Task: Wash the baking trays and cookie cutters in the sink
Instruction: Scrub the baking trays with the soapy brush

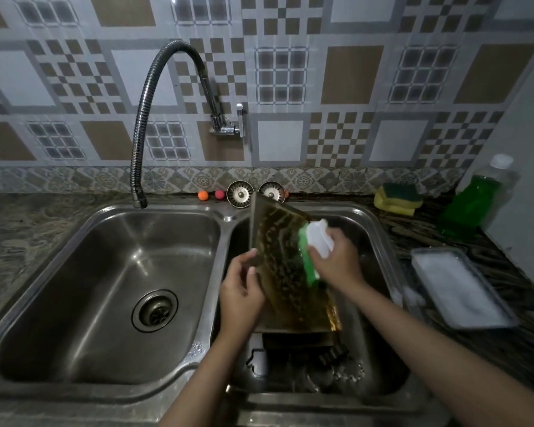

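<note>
baking tray (285, 272) tilted over the sink (111, 291), left hand (241, 291) gripping its edge, right hand (336, 257) clutching a scrubber (313, 251) against it.

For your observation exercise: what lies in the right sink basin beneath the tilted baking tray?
Under the baking tray in the right basin, dark cookie cutters and a cutter outline show in wet shadow. Whatever lies directly beneath the tray is covered.

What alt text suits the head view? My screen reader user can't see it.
Over the right sink basin, the left hand holds a stained baking tray tilted while the right hand scrubs it with a green scrub brush. Cookie cutters lie below.
</note>
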`<state>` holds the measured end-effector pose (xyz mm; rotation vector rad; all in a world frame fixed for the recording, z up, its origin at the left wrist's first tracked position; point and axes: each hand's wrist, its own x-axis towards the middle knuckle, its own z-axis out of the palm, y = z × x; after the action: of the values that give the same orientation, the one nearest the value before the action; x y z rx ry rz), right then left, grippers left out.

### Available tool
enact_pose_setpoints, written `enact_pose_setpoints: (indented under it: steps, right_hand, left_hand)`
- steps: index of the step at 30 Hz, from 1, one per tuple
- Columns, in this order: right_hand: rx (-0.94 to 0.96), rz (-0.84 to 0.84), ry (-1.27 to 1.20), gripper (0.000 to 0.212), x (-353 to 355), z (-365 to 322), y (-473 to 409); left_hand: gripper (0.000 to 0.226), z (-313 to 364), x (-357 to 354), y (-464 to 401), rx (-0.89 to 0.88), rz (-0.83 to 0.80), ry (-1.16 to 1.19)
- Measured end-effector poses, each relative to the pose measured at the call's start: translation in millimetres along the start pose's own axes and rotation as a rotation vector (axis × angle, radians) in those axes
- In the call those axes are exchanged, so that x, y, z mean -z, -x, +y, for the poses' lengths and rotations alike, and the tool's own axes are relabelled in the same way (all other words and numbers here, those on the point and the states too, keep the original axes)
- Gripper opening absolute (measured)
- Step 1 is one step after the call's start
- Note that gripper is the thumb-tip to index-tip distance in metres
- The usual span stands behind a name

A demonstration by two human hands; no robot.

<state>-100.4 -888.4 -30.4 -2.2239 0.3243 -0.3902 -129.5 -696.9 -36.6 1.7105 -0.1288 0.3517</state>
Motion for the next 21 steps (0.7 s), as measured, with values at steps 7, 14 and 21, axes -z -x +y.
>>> enact_pose_setpoints:
  steps: [7,14,21]
  right_hand:
    - [0.207,-0.061,-0.115,0.051,-19,-41,41]
    - [0.044,0.052,-0.031,0.056,4,-30,-16]
    - [0.332,-0.098,-0.043,0.050,-13,-49,64]
  left_hand:
    - [0.028,-4,-4,-6,0.040,0.052,0.052]
    - [0.030,5,-10,9,0.035,-0.040,0.044]
    - [0.032,2,7,-9,0.189,0.070,0.210]
